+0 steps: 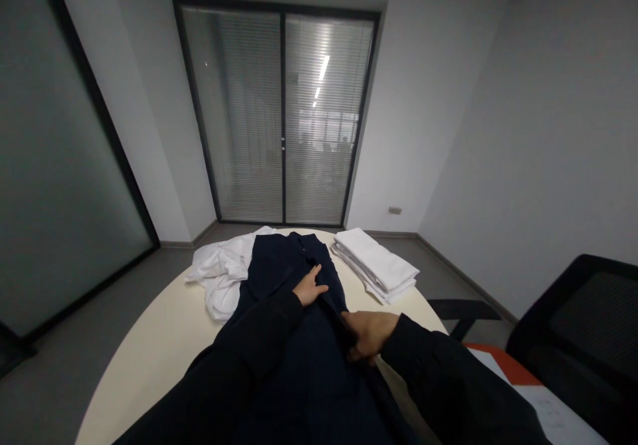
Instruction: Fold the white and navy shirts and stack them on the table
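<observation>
Head view, with the tabletop as the clock face. Can see a dark navy garment (312, 352) laid lengthwise over the middle, from 12 o'clock down to 6. Resting on it with the left hand (310, 287), loosely open, fingers pointing toward 1 o'clock, thumb held apart, nothing gripped. Curling the right hand (371, 333) round the garment's edge lower down, toward 3 o'clock, closed on the dark cloth. Cannot make out the right fingertips, lost among shadowed folds. Cannot tell the garment's full outline either: cut off at the bottom of the picture, partly covered by the left forearm, and merging in the gloom with the black sleeves (249, 345).

Resting on the round cream table (144, 352), can find crumpled white cloth (222, 275) at 11 o'clock, touching the garment and partly hidden by it, and a folded white stack (376, 259) at 1 o'clock, near the rim. Cannot count its layers.

Looking past the rim at 12 o'clock, can see a dark-framed glass partition (284, 119), with slatted blinds blurring whatever lies behind. Also can see pale walls (538, 133) and grey floor (50, 358). At 10 o'clock, can see a frosted panel (60, 153), cut off. At 3 o'clock, can see a black mesh chair (588, 325), also cut off, and near it papers (558, 408), too blurred to read.
</observation>
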